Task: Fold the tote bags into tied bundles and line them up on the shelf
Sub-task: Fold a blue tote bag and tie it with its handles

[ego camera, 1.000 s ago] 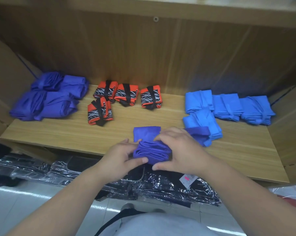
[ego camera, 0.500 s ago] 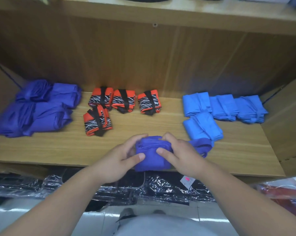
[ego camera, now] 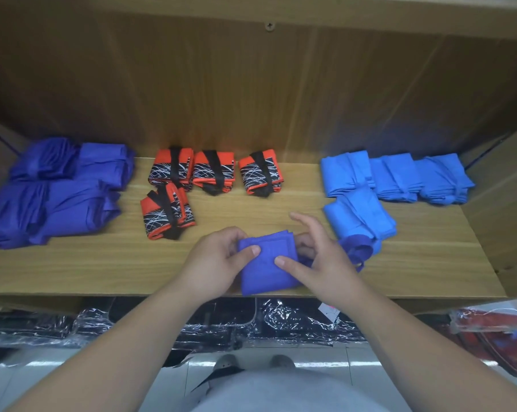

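Note:
A folded purple tote bag (ego camera: 266,267) lies at the front edge of the wooden shelf (ego camera: 102,263). My left hand (ego camera: 214,260) grips its left side, thumb on top. My right hand (ego camera: 319,257) holds its right side, thumb pressed on the top face and fingers curled behind. The bag's purple handle strap (ego camera: 356,248) trails loose to the right. Several orange-and-black tied bundles (ego camera: 209,173) sit mid-shelf. Several light blue tied bundles (ego camera: 397,178) sit on the right.
A heap of purple bags (ego camera: 58,191) fills the shelf's left end. The shelf's back panel and side walls close it in. Below the shelf lie plastic-wrapped dark goods (ego camera: 281,319), and a red wrapped item (ego camera: 495,331) at the right.
The bag went from a bunched roll to a flat folded square turned toward me. My right hand shifted from covering it to its right side. The camera view moved closer.

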The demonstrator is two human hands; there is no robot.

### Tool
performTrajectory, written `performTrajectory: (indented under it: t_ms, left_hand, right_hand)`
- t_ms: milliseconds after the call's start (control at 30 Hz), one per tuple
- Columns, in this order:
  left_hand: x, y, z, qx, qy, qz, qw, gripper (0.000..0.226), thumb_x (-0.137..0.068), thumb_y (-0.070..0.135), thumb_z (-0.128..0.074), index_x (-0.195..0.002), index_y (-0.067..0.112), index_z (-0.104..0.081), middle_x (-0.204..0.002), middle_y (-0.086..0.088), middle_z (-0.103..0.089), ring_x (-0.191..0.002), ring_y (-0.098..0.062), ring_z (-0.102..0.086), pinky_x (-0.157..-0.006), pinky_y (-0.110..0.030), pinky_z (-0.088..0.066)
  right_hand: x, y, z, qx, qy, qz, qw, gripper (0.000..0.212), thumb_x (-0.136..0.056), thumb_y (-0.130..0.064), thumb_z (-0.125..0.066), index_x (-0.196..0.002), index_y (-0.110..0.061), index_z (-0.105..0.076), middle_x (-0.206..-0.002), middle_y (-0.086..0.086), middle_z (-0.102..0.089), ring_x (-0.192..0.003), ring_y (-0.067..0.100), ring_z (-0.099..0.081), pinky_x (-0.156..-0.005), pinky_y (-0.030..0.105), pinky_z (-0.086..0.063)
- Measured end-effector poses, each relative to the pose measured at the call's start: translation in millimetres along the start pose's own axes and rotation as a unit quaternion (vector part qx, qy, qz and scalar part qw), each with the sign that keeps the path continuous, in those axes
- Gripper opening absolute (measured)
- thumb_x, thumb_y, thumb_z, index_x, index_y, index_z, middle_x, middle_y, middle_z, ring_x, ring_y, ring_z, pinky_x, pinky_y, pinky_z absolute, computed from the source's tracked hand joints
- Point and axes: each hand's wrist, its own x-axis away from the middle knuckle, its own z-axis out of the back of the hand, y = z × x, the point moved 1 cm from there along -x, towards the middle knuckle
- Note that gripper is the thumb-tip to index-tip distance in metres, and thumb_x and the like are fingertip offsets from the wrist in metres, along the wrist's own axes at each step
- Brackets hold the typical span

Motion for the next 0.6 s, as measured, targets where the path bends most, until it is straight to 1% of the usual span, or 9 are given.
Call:
performTrajectory:
  t_ms: [67,133,200,267,367,433,467,533,600]
  left_hand:
    - [-5,0,-2,-0.037,0.019,0.01,0.999,0.026,-0.082,0.05,-0.069,-0.08,0.024,-0.065,-0.059,0.001,-0.062,-0.055,-0.019,-0.054,-0.061,-0.042,-0.045]
    - [-7,1,-4,-0.094,0.044,0.005,0.995,0.02,-0.09,0.038,-0.072,-0.079,0.022,-0.065,-0.054,0.008,-0.054,-0.053,-0.012,-0.05,-0.056,-0.034,-0.038]
    - [-6,4,-8,-0.153,0.07,-0.005,0.986,0.018,-0.091,0.036,-0.07,-0.083,0.021,-0.066,-0.054,0.008,-0.051,-0.055,-0.013,-0.049,-0.057,-0.031,-0.032]
    - [-3,6,-11,-0.201,0.098,-0.017,0.975,0.019,-0.092,0.037,-0.068,-0.088,0.019,-0.067,-0.06,0.008,-0.053,-0.061,-0.018,-0.052,-0.058,-0.032,-0.032]
    - [1,5,-16,-0.243,0.122,-0.057,0.961,0.022,-0.094,0.033,-0.065,-0.107,0.015,-0.068,-0.098,0.002,-0.062,-0.087,-0.024,-0.061,-0.073,-0.033,-0.044]
    - [1,6,-16,-0.245,0.112,-0.072,0.96,0.036,-0.096,0.035,-0.06,-0.126,0.015,-0.063,-0.128,0.0,-0.057,-0.107,-0.022,-0.061,-0.087,-0.032,-0.048]
    - [0,6,-16,-0.256,0.096,-0.081,0.959,0.042,-0.098,0.04,-0.053,-0.13,0.015,-0.061,-0.134,0.002,-0.056,-0.111,-0.021,-0.06,-0.09,-0.032,-0.048]
    - [-4,7,-16,-0.287,0.061,-0.091,0.952,0.043,-0.099,0.044,-0.043,-0.127,0.017,-0.062,-0.127,0.004,-0.059,-0.105,-0.023,-0.063,-0.085,-0.034,-0.051]
    - [-6,7,-15,-0.307,0.051,-0.105,0.944,0.04,-0.1,0.043,-0.041,-0.119,0.017,-0.064,-0.115,0.002,-0.061,-0.094,-0.024,-0.064,-0.079,-0.036,-0.05]
  right_hand:
    - [-2,2,0,0.022,0.003,-0.002,1.0,0.056,-0.085,-0.036,-0.078,-0.134,-0.043,-0.053,-0.109,-0.011,-0.072,-0.107,0.005,-0.068,-0.097,0.033,-0.054]
    - [-6,5,0,0.076,0.021,0.01,0.997,0.05,-0.081,-0.048,-0.075,-0.129,-0.037,-0.064,-0.114,-0.012,-0.068,-0.107,0.0,-0.064,-0.096,0.028,-0.052]
    - [-10,8,-2,0.118,0.036,0.027,0.992,0.048,-0.081,-0.043,-0.077,-0.126,-0.029,-0.069,-0.112,-0.009,-0.057,-0.108,-0.002,-0.056,-0.096,0.018,-0.044]
    - [-13,8,-4,0.128,0.034,0.025,0.991,0.044,-0.083,-0.038,-0.079,-0.125,-0.026,-0.071,-0.11,-0.009,-0.054,-0.108,0.0,-0.054,-0.095,0.016,-0.042]
    - [-20,5,-3,0.165,0.018,0.019,0.986,0.04,-0.085,-0.04,-0.077,-0.123,-0.026,-0.071,-0.108,-0.013,-0.054,-0.103,0.002,-0.058,-0.093,0.023,-0.047]
    - [-22,2,-3,0.207,-0.001,0.006,0.978,0.048,-0.086,-0.049,-0.071,-0.129,-0.027,-0.066,-0.115,-0.015,-0.053,-0.106,0.005,-0.058,-0.093,0.026,-0.047]
    - [-23,0,-3,0.227,-0.014,0.001,0.974,0.054,-0.087,-0.053,-0.066,-0.133,-0.027,-0.062,-0.121,-0.016,-0.052,-0.109,0.006,-0.057,-0.094,0.027,-0.047]
    - [-23,-2,-3,0.246,-0.034,-0.009,0.969,0.052,-0.091,-0.053,-0.063,-0.135,-0.027,-0.058,-0.127,-0.018,-0.05,-0.114,0.009,-0.057,-0.095,0.031,-0.047]
    - [-23,-4,-2,0.247,-0.047,-0.02,0.968,0.04,-0.093,-0.048,-0.065,-0.127,-0.028,-0.059,-0.123,-0.017,-0.05,-0.111,0.011,-0.057,-0.094,0.036,-0.048]
